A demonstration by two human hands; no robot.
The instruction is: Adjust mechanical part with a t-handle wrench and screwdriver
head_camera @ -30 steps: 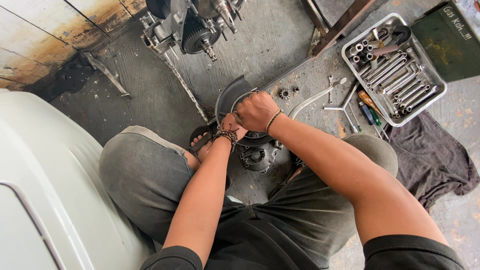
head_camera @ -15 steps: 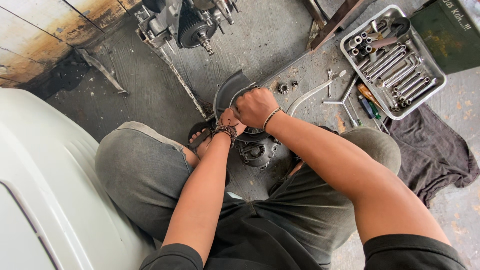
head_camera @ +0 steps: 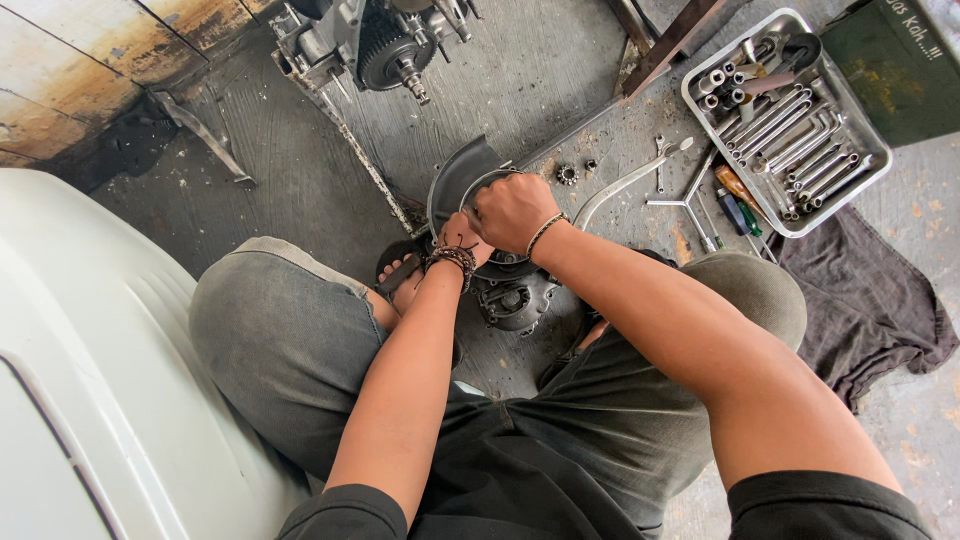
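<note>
— The right hand (head_camera: 512, 212)?
— Fisted over a dark round engine casing (head_camera: 515, 296) on the concrete floor (head_camera: 560, 80), between the squatting person's knees.
— The left hand (head_camera: 458, 236)?
— Pressed against the casing's rim, mostly hidden; its grip can't be told.
— Nearby?
— A metal tray (head_camera: 700, 108) of wrenches, then a small sprocket (head_camera: 567, 174).

Right hand (head_camera: 512, 210) on engine cover (head_camera: 515, 295), left hand (head_camera: 455, 235) just beside. Tool tray (head_camera: 870, 170) w/ wrenches well to the right; engine block (head_camera: 375, 40) beyond hands; rag (head_camera: 865, 300) under tray's near edge.
</note>
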